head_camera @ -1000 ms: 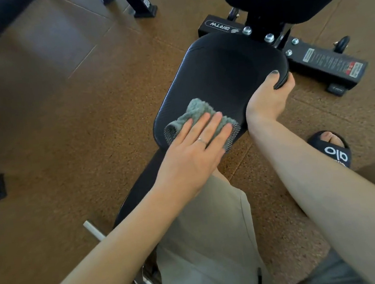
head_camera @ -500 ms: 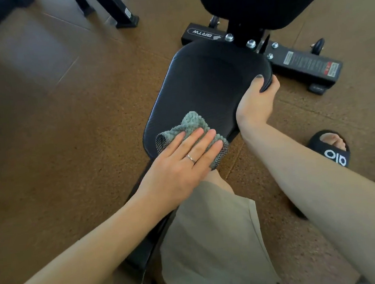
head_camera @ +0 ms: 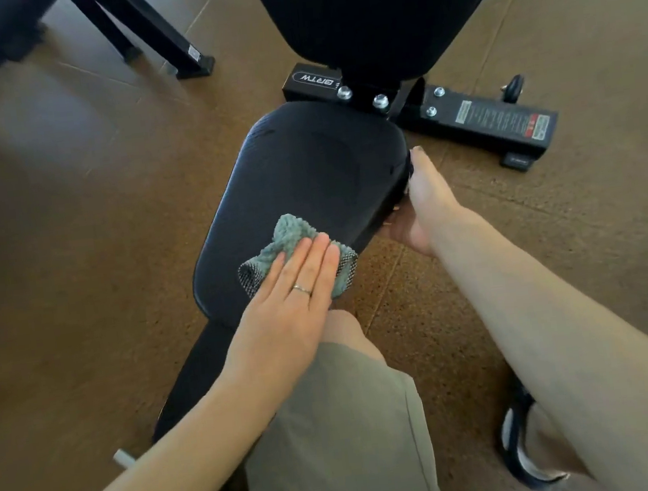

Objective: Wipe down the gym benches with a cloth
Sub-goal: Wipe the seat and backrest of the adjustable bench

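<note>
A black padded bench seat (head_camera: pixel 305 166) fills the middle of the view, with the raised black back pad (head_camera: pixel 368 10) behind it. A crumpled grey-green cloth (head_camera: pixel 293 236) lies on the seat's near right part. My left hand (head_camera: pixel 292 301) presses flat on the cloth, fingers together, a ring on one finger. My right hand (head_camera: pixel 418 202) grips the seat's right edge, thumb up along the side and fingers curled underneath.
The bench's black base bar (head_camera: pixel 494 125) with a warning label lies on the brown cork floor at the right. Black legs of another bench (head_camera: pixel 153 34) stand at the upper left. My knee in olive shorts (head_camera: pixel 335 425) is just below the seat; a sandal (head_camera: pixel 519 445) is at the lower right.
My left hand has kept the cloth on the seat's near right part, shifting slightly right. My right hand has slid lower down the seat's edge, fingers now under it. The view has moved closer.
</note>
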Demonstrator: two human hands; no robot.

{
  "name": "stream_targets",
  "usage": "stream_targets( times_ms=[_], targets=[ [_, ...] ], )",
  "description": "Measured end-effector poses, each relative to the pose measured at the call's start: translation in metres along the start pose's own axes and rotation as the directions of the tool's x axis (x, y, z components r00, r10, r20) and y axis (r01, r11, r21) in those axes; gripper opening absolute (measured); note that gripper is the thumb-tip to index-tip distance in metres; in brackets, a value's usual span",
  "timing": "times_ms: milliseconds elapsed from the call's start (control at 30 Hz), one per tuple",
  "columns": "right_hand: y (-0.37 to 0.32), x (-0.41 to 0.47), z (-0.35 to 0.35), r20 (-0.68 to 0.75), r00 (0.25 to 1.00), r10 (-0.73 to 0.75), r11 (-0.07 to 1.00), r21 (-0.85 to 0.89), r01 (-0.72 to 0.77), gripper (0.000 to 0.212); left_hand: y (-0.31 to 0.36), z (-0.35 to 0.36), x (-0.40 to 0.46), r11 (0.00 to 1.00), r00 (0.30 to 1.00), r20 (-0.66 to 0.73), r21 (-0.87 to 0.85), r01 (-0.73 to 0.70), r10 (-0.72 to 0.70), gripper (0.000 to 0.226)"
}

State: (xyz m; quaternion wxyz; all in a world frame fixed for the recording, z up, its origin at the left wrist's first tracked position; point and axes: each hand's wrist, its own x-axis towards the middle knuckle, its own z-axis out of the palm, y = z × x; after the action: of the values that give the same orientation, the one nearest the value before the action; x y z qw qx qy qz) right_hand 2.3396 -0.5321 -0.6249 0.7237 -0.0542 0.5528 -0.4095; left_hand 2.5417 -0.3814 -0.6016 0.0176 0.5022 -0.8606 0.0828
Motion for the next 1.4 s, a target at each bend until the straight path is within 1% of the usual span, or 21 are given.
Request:
stream_targets(
  times_ms=[67, 167, 233, 333, 433, 500, 533, 600, 633, 700, 767, 800, 867, 900, 933, 967, 1033, 1133, 1233, 1333, 1400],
  targets=[
    [-0.003, 0.002, -0.003, 0.005, 1.000, 0.026, 1.000, 0.012, -0.027, 0.056, 0.011, 0.005, 0.039, 0.999, 0.999, -0.003, -0.008, 0.033, -0.033, 0.069],
    [-0.007, 0.007, -0.005, 0.003, 0.999, 0.047, 0.999, -0.005, -0.047, 0.059, 0.027, 0.016, 0.106, 0.993, 0.992, -0.058, -0.039, 0.114, -0.116, 0.064],
    [-0.008, 0.009, -0.005, 0.009, 0.999, 0.042, 0.999, -0.027, -0.042, 0.058, 0.032, 0.018, 0.121, 0.991, 0.991, -0.033, -0.016, 0.131, -0.131, 0.063],
    [-0.005, 0.006, -0.006, 0.024, 0.999, 0.028, 1.000, -0.012, -0.028, 0.055, 0.023, 0.006, 0.081, 0.994, 0.991, 0.078, 0.003, 0.109, -0.109, 0.070],
    [-0.003, 0.004, -0.004, -0.031, 0.999, 0.038, 0.999, 0.000, -0.038, 0.053, 0.016, -0.006, 0.034, 0.993, 0.982, 0.146, 0.010, 0.117, -0.117, 0.081],
    [0.000, -0.002, 0.000, -0.065, 0.998, -0.009, 0.999, -0.052, 0.006, 0.053, 0.016, -0.002, 0.042, 0.992, 0.985, 0.118, 0.032, 0.122, -0.125, 0.077],
    [0.003, -0.006, 0.002, -0.073, 0.995, -0.062, 0.992, -0.114, 0.053, 0.055, 0.017, 0.000, 0.056, 0.991, 0.985, 0.108, 0.027, 0.133, -0.135, 0.073],
    [0.013, -0.017, 0.002, -0.058, 0.972, -0.226, 0.945, -0.257, 0.204, 0.060, 0.020, 0.004, 0.093, 0.989, 0.984, 0.106, -0.028, 0.145, -0.141, 0.067],
    [0.017, -0.023, 0.000, -0.027, 0.961, -0.275, 0.928, -0.267, 0.258, 0.061, 0.022, 0.007, 0.111, 0.986, 0.982, 0.118, -0.065, 0.153, -0.145, 0.066],
    [0.018, -0.026, -0.008, 0.039, 0.965, -0.259, 0.951, -0.165, 0.262, 0.052, 0.025, 0.012, 0.138, 0.978, 0.975, 0.152, -0.106, 0.178, -0.161, 0.064],
    [0.011, -0.022, -0.015, 0.070, 0.982, -0.177, 0.983, -0.037, 0.180, 0.038, 0.027, 0.014, 0.143, 0.981, 0.977, 0.133, -0.078, 0.176, -0.164, 0.064],
    [0.007, -0.022, -0.016, 0.069, 0.986, -0.155, 0.986, -0.047, 0.158, 0.041, 0.027, 0.014, 0.137, 0.985, 0.980, 0.125, -0.052, 0.165, -0.158, 0.065],
    [0.004, -0.020, -0.015, 0.038, 0.988, -0.152, 0.974, -0.167, 0.156, 0.060, 0.027, 0.009, 0.114, 0.992, 0.985, 0.124, -0.006, 0.125, -0.123, 0.069],
    [0.004, -0.021, -0.013, 0.024, 0.984, -0.178, 0.949, -0.259, 0.178, 0.069, 0.026, 0.007, 0.098, 0.994, 0.985, 0.132, 0.013, 0.109, -0.109, 0.072],
    [0.003, -0.022, -0.012, 0.029, 0.972, -0.232, 0.910, -0.347, 0.227, 0.071, 0.025, 0.004, 0.084, 0.995, 0.984, 0.149, 0.024, 0.098, -0.100, 0.074],
    [0.002, -0.022, -0.013, 0.056, 0.952, -0.300, 0.861, -0.414, 0.296, 0.069, 0.023, 0.003, 0.076, 0.996, 0.983, 0.158, 0.032, 0.087, -0.091, 0.076],
    [-0.003, -0.017, -0.016, 0.139, 0.910, -0.392, 0.783, -0.469, 0.409, 0.061, 0.019, 0.002, 0.081, 0.996, 0.987, 0.139, 0.029, 0.083, -0.086, 0.075],
    [-0.019, -0.006, -0.020, 0.224, 0.903, -0.366, 0.742, -0.515, 0.429, 0.054, 0.025, 0.011, 0.129, 0.992, 0.987, 0.104, -0.027, 0.124, -0.120, 0.068],
    [-0.032, 0.001, -0.020, 0.251, 0.917, -0.309, 0.762, -0.511, 0.397, 0.052, 0.034, 0.020, 0.167, 0.977, 0.975, 0.112, -0.072, 0.201, -0.192, 0.063],
    [-0.036, 0.000, -0.017, 0.234, 0.936, -0.263, 0.798, -0.492, 0.347, 0.057, 0.034, 0.019, 0.147, 0.985, 0.980, 0.101, -0.021, 0.172, -0.169, 0.067],
    [-0.035, -0.003, -0.015, 0.208, 0.952, -0.226, 0.823, -0.482, 0.301, 0.061, 0.032, 0.013, 0.106, 0.989, 0.980, 0.131, 0.009, 0.147, -0.147, 0.079]
  ],
)
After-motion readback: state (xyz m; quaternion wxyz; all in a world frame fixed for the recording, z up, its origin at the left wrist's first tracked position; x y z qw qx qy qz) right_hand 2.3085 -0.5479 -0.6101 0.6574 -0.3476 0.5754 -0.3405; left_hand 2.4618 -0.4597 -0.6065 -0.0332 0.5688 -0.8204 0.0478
